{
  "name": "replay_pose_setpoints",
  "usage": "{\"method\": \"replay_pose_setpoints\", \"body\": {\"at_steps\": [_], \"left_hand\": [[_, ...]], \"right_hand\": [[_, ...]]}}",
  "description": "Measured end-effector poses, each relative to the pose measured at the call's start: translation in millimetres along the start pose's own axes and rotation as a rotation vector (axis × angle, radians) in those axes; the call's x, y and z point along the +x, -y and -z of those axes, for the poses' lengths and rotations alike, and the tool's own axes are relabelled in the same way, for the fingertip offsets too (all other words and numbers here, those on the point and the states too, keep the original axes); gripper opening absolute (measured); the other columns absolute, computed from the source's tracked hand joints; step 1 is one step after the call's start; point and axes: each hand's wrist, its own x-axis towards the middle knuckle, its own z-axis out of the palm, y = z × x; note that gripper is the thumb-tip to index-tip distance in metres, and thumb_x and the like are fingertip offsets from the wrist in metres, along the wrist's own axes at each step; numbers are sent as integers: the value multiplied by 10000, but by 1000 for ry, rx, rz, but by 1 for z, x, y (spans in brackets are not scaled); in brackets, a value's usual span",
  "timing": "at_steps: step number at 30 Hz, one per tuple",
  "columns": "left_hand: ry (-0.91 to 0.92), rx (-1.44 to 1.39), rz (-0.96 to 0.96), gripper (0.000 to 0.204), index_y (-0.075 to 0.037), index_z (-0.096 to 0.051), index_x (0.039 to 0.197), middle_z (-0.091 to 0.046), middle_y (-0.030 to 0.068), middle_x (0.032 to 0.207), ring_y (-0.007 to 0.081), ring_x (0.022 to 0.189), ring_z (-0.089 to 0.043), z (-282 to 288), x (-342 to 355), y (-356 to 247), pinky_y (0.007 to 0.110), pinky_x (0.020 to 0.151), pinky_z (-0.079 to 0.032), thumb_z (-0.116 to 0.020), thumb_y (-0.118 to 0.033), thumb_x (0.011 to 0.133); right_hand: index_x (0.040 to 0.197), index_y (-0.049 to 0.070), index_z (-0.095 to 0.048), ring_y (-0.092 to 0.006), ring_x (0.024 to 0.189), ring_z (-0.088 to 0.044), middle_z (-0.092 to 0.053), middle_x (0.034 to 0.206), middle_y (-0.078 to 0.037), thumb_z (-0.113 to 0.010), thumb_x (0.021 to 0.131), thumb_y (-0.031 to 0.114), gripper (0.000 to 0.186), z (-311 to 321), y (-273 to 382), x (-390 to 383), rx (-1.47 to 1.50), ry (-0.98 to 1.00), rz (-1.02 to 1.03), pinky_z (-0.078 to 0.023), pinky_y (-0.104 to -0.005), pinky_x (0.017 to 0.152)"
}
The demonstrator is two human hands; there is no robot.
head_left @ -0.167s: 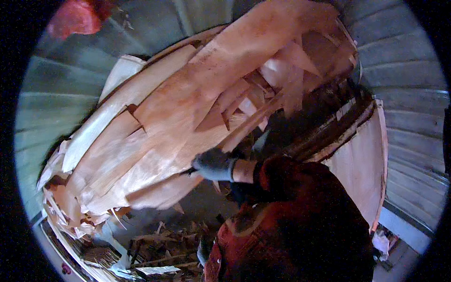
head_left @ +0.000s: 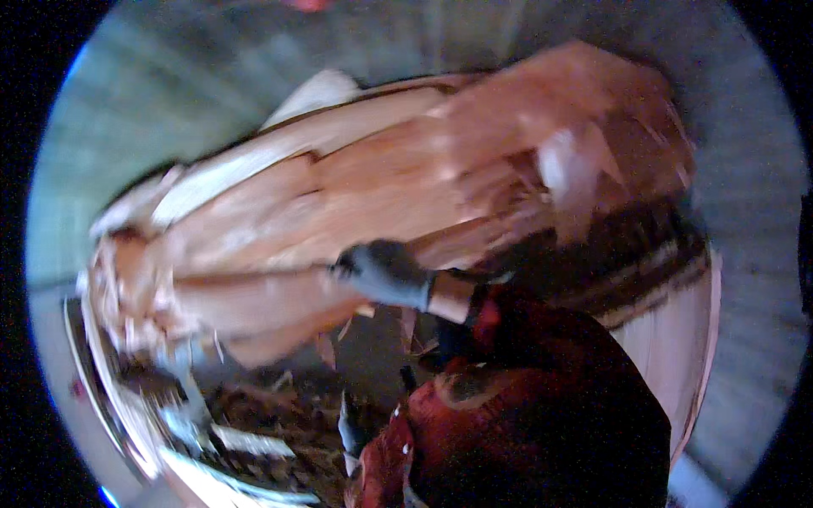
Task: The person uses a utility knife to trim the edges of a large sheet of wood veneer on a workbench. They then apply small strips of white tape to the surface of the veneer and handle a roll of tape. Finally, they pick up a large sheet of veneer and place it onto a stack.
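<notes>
Here, through blur, the right hand seems closed on a sheet, not lifted clear of the pile, and I cannot tell the grip of the left hand

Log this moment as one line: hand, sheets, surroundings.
right hand: gloved, at sheet edge, grip blurred | pile: overlapping thin sheets | scraps: lower left of view

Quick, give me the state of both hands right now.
Left hand: cannot be told; it can't be made out clearly.
Right hand: gloved, blurred, apparently closed on the edge of a thin wood sheet.
</notes>
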Motion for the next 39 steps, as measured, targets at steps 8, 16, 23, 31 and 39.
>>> {"method": "replay_pose_setpoints", "body": {"at_steps": [8, 16, 23, 31, 39], "left_hand": [[-474, 101, -359, 946, 29, -119, 1402, -215, 267, 1425, 360, 1176, -459, 60, -94, 41, 387, 943, -403, -728, -242, 732], [-656, 487, -653, 1208, -5, 42, 1421, -320, 214, 1410, 414, 1365, 33, 136, -72, 87, 433, 1095, -153, -792, -383, 633], [-278, -239, -568, 738, -14, -330, 1365, -531, 161, 1251, 244, 1250, -389, 183, -36, 60, 354, 1014, -325, -683, -207, 746], [-1042, -239, -237, 296, -62, -655, 942, -629, 207, 830, 286, 750, -636, 301, -29, -8, 374, 681, -468, -526, -304, 830], [-1515, -873, -207, 264, -6, -650, 1007, -660, 31, 845, 118, 741, -575, 412, -116, 16, 285, 652, -463, -596, -203, 839]], "right_hand": [[1117, 43, -607, -108, 573, -439, -588, 646, -9, -680, 773, 148, 367, -66, 194, -9, 493, 206, 227, -412, -338, 532], [917, 65, -577, -101, 545, -493, -529, 687, 0, -583, 850, 215, 165, -146, 291, -16, 606, 599, -16, -407, -243, 484], [882, 106, -519, -95, 503, -440, -446, 622, 32, -495, 927, 220, 125, -245, 318, 80, 1002, 770, 60, -388, -229, 456], [1232, 13, -443, -40, 403, -325, -582, 994, -59, -474, 929, 392, 486, -386, 285, 146, 1077, 1059, -276, -301, -176, 380], [1291, 58, -398, -133, 711, -465, -537, 1169, -43, -455, 912, 455, 551, -508, 259, 98, 1023, 1676, -821, -415, -259, 606]]}}
